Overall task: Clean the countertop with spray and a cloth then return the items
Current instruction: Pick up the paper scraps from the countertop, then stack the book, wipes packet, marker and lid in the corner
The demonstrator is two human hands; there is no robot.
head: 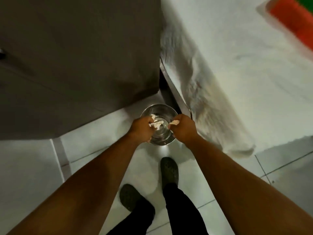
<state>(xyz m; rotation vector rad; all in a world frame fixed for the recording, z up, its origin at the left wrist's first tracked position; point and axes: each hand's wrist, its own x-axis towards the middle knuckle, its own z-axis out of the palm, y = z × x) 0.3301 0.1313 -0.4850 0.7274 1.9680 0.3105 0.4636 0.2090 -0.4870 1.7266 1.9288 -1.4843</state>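
While a dark cabinet [76,56] fills the left, the left hand [141,127] is clenched round a crumpled pale cloth [156,123] above a shiny round metal bin [159,124] on the tiled floor [30,167]; the right hand [182,128] – also fisted – pinches another pale scrap [174,122] over the bin's rim. Dark shoes [169,170] stand below – a blurred white countertop [237,56] lies right

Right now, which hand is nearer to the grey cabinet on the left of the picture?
The left hand. It is over the shiny round metal bin's left rim, on the grey cabinet's side; the right hand is over the opposite rim.
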